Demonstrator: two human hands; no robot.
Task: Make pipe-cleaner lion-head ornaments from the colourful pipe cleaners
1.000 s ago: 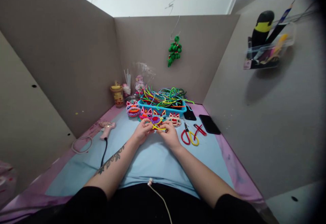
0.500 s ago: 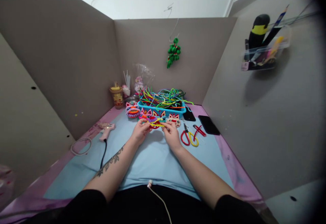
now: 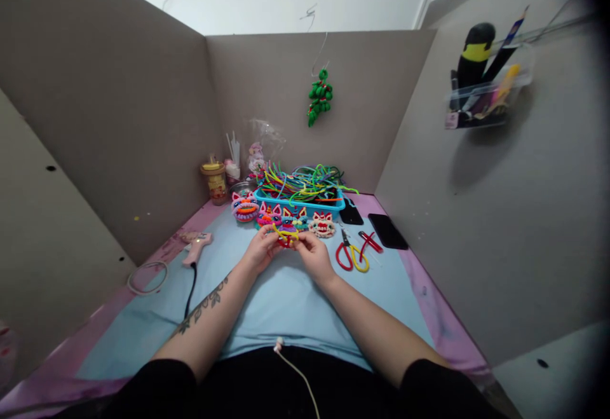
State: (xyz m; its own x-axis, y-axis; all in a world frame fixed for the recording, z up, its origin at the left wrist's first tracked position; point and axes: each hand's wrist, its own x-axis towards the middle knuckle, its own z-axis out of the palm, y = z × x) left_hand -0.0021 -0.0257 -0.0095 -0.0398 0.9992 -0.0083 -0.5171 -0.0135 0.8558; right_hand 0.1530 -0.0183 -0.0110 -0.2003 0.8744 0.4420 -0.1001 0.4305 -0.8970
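Observation:
Between my hands, just above the blue cloth, a yellow pipe cleaner (image 3: pixel 284 233) is bent into a curve. My left hand (image 3: pixel 262 250) pinches one end of it, and my right hand (image 3: pixel 315 260) grips the other end. Something red shows directly under the yellow strand, and I cannot tell whether it is joined to it. Right behind my fingers stand several colourful pipe-cleaner animal heads, among them a pink one (image 3: pixel 269 215), a cream one (image 3: pixel 322 224) and a purple-and-orange one (image 3: pixel 245 208). My fingertips partly hide the held piece.
A blue basket (image 3: pixel 300 206) heaped with pipe cleaners stands at the back. Scissors (image 3: pixel 351 254), red pieces (image 3: pixel 370 242) and a black phone (image 3: pixel 387 231) lie to the right. On the left are a pink glue gun (image 3: pixel 194 247) with its cord and a lidded cup (image 3: pixel 216 184).
My hands have come closer together, the right one shifting left. The yellow pipe cleaner, nearly straight before, now curves. The whole view has shifted slightly.

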